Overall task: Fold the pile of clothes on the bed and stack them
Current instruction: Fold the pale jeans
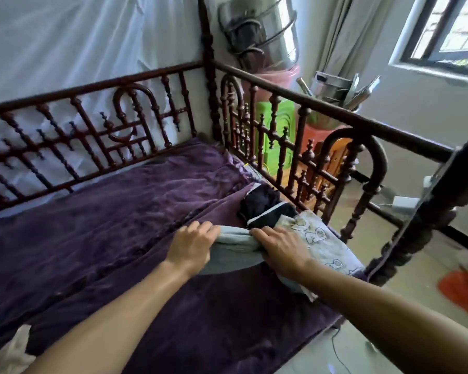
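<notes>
Head view, the only one. Both hands were down on the soft pale grey knit garment [235,248], which lay near the right edge of the bed on the deep purple plush blanket [114,211]. My left hand [192,245] had its fingers curled over the garment's left end, gripping it. My right hand [281,251] lay palm down on the other end, fingers fairly straight, pressing. The cloth sagged and bunched between them.

The step, as I judged it: squaring up a fold. To do it well, I would draw the two ends apart until the slack went flat, line up the edges, then smooth from the middle outward before doubling it over. The blanket's nap would likely grip the knit, so lifting would serve better than dragging.

The rest of the pile sat just beyond and to the right. A crumpled black synthetic-looking garment with white piping [265,209] touched the grey one. A thin, limp light grey cotton piece printed with outlined letters [322,238] ran under my right wrist toward the bed's edge. I saw no finished stack, so the task looked early.

The dark turned-wood bed rail [295,103] stood close behind the pile, hard, knobbed and spindled.
</notes>
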A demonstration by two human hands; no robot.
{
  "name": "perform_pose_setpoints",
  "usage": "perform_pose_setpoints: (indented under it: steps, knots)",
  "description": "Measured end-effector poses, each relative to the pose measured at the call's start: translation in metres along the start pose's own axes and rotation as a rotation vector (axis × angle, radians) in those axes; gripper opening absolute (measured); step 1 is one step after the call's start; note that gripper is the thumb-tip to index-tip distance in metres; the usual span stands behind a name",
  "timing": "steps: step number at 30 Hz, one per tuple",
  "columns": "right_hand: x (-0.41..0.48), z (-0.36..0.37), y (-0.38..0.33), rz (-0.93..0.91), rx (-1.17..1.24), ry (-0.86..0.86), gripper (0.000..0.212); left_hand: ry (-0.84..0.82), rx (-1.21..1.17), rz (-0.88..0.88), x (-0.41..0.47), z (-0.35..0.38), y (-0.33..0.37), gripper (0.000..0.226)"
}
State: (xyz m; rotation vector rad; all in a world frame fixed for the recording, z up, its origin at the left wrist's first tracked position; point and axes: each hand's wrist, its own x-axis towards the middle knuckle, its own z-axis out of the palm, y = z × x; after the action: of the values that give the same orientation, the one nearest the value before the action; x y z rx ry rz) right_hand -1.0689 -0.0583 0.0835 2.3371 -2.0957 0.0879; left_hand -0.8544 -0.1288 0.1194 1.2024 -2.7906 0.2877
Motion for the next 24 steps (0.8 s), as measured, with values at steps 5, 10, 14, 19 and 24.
perform_pose_setpoints:
  steps: [5,10,14,19,24]
  knots:
    - [0.049,-0.035,0.061,-0.004,-0.099,0.150,0.046,0.124,0.004,-0.027,0.074,-0.010,0.002,0.037]
    - [0.127,-0.050,0.126,0.000,-0.164,0.199,0.058,0.225,-0.012,-0.094,0.167,0.009,-0.008,0.036]
    - [0.211,-0.041,0.181,-0.017,-0.188,0.205,0.054,0.268,-0.020,-0.155,0.248,0.044,-0.025,0.036]
    - [0.292,0.013,0.242,-0.058,-0.197,0.194,0.039,0.281,-0.021,-0.202,0.327,0.119,-0.028,0.028]
    - [0.271,0.118,0.289,-0.061,-0.253,-0.004,0.034,0.063,-0.171,-0.119,0.327,0.228,0.032,0.026]
